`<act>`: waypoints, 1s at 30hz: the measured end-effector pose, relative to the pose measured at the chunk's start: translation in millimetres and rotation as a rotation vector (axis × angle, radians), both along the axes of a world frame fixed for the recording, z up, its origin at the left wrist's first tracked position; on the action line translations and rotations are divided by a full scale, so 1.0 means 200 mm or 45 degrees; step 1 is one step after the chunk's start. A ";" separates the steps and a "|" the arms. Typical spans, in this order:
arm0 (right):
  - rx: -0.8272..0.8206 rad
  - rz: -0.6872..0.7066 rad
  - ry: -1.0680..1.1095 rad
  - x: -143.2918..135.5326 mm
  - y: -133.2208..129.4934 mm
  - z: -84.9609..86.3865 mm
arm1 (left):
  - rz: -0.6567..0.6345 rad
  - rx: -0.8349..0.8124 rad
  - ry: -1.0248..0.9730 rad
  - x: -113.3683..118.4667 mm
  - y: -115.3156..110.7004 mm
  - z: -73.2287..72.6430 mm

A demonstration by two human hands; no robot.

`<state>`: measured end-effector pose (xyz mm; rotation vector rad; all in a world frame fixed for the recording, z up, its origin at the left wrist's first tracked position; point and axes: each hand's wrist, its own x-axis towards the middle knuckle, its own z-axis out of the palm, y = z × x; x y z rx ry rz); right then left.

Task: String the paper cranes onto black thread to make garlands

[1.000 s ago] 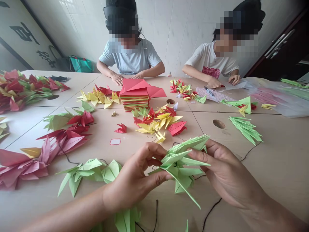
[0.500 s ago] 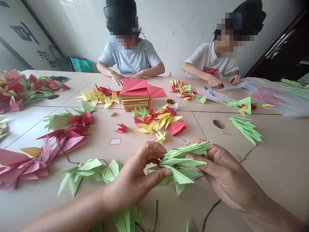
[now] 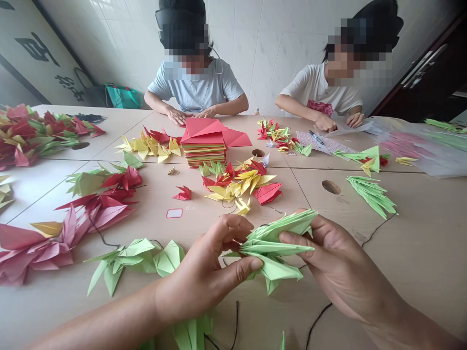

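Observation:
Between my two hands, above the table, is a bunch of light green folded paper cranes [image 3: 279,248]. My left hand [image 3: 219,267] pinches its left end, the thumb lying on the lower crane. My right hand [image 3: 335,257] grips the right side with the thumb across the folded points. Black thread [image 3: 317,321] hangs below the bunch. More green cranes [image 3: 134,260] on thread lie left of my left hand, and another green piece [image 3: 191,333] lies under my left forearm. Which crane each fingertip presses is partly hidden.
Red and yellow cranes [image 3: 241,184] lie ahead, before a stack of coloured paper [image 3: 203,150]. Pink and red cranes [image 3: 69,238] spread at left; a green bundle [image 3: 372,194] lies at right. Two people sit across the table [image 3: 419,233], their hands on paper.
My right thumb and the green folds under it have shifted slightly; the lower crane's tip points a little further right. My left hand stays nearly in place, still pinching.

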<state>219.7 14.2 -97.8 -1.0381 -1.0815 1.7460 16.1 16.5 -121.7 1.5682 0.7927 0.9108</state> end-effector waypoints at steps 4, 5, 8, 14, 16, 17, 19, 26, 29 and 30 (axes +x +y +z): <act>-0.004 -0.057 0.017 -0.01 0.00 0.02 | -0.115 -0.094 -0.104 0.01 0.01 0.02; -0.003 -0.057 0.028 -0.01 0.00 0.02 | -0.126 -0.102 -0.106 0.02 0.01 0.02; -0.010 -0.044 0.038 -0.02 0.01 0.02 | -0.142 -0.098 -0.056 0.02 0.01 0.01; -0.001 0.050 -0.042 0.00 0.00 0.00 | -0.103 -0.047 0.064 0.01 0.00 0.01; 0.028 0.054 -0.089 0.01 -0.01 0.00 | -0.104 -0.056 0.049 0.01 0.00 0.01; 0.045 0.048 -0.112 0.01 -0.01 0.00 | -0.105 -0.062 0.045 0.01 0.00 0.01; 0.088 0.028 -0.144 0.01 -0.01 0.00 | -0.099 -0.070 0.048 0.01 0.01 0.01; 0.256 0.080 -0.228 -0.01 -0.01 0.02 | -0.034 0.013 0.176 0.01 0.02 0.01; 0.277 0.123 -0.274 -0.02 -0.01 0.04 | 0.009 0.097 0.239 0.00 0.02 0.01; 0.276 0.136 -0.295 -0.02 -0.02 0.04 | 0.017 0.129 0.237 0.00 0.02 0.01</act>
